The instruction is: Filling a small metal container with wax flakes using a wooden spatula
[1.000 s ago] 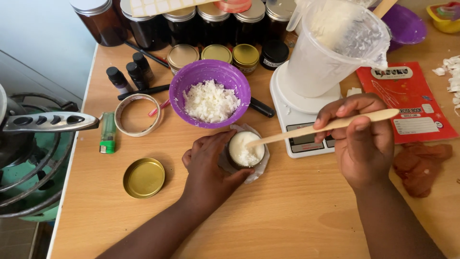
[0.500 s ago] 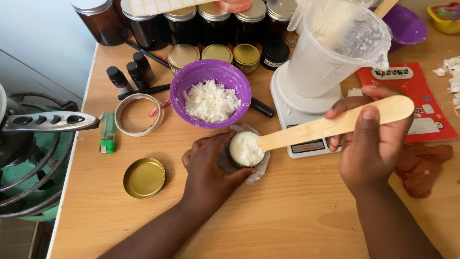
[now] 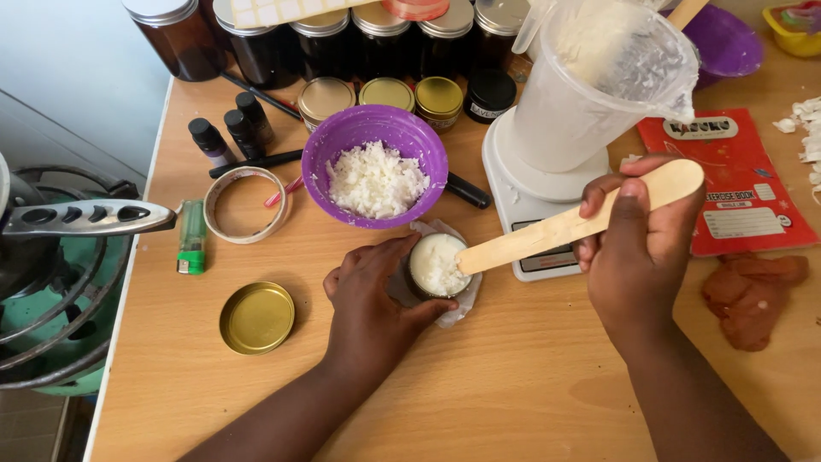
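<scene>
Right now, left hand (image 3: 369, 301) wrapped around a small jar (image 3: 437, 265) full of white stuff, holding it still on a bit of clear wrap on the wooden table (image 3: 513, 385). Right hand (image 3: 643, 248) closed tight around a flat wooden stick (image 3: 573, 224). Stick's long way running slanted, from the fat end up by the right thumb down to the thin tip, which touches the white stuff in the jar. So jar sits just to the left of the right hand and right inside the left hand's grip. Left hand nearer to the jar by far. Hands apart, joined only by the stick and jar.

Just left of the left hand, a gold lid (image 3: 256, 317) lying flat. A bit past it, a green lighter (image 3: 191, 248) and a ring of tape (image 3: 248, 204).

Just beyond the left hand, a purple bowl (image 3: 375, 137) with white flakes. Behind the right hand, a white scale (image 3: 522, 197) with a big clear jug (image 3: 599, 77) on top.

Right of the right hand, a red book (image 3: 735, 188) with white label boxes, and a brown-red lump (image 3: 753, 295) near it.

Far back, small dark bottles (image 3: 231, 133), round gold-lidded tins (image 3: 385, 94), one black tin (image 3: 492, 92), and a row of tall brown jars (image 3: 359, 34).
</scene>
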